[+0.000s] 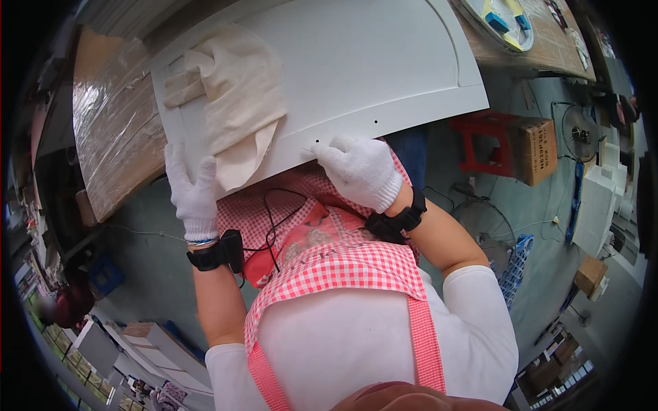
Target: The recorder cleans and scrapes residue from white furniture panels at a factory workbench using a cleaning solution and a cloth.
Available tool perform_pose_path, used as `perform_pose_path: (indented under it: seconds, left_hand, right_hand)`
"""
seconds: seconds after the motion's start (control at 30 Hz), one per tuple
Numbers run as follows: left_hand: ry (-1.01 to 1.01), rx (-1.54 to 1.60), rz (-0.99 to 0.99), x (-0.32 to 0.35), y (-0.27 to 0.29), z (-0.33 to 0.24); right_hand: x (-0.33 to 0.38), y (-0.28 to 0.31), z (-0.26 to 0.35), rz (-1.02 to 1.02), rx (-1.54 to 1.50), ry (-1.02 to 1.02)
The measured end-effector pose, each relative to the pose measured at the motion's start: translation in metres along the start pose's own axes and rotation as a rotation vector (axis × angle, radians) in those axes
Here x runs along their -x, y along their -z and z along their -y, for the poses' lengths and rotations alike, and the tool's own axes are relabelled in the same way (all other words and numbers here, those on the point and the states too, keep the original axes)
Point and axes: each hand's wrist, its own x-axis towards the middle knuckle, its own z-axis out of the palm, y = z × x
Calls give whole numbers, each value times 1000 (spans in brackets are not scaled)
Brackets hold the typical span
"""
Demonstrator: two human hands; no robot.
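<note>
- The large white painted panel point(356, 61) is being steadied at its near edge by the white-gloved right hand point(358, 171), fingers curled on it.
- The near corner is being braced by the white-gloved left hand point(192, 192), fingers spread flat, beside the cream cloth point(236, 96) lying on the panel.

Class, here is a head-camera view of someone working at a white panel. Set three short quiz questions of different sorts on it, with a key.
1. True or false: both hands wear white gloves.
2. Which hand is next to the small holes in the white panel? A left, B right.
3. Fill in: a cream ____ lies on the panel.

Key:
1. True; the left hand and right hand are both gloved.
2. B; its fingers rest at the panel's near edge beside the holes.
3. Cloth.
</note>
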Motion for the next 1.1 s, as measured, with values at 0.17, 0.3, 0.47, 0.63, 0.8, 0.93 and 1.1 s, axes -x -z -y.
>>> perform_pose_path:
  seconds: [0.17,0.3,0.47,0.63,0.8,0.93,1.1]
  left_hand:
    - [-201,180,-8,15,-9,-30]
    - [-440,-318,88,13,-20,-72]
    - [-371,-334,114,-53,-33,-36]
    - [-340,-325,283,-63,-7,-56]
    - [142,379,-175,-11,18,-8]
    - [410,539,-105,31,6,28]
    - [682,1077,-25,32,-12,16]
  right_hand:
    - [17,48,-84,-470,288,-367]
    - [27,44,-98,-420,435,-446]
    - [-9,-17,15,0,179,-29]
    - [-13,12,-6,-199,-8,-163]
    - [24,42,-77,-378,370,-283]
    - [1,8,-15,-165,257,-244]
    - [-15,-47,60,302,64,230]
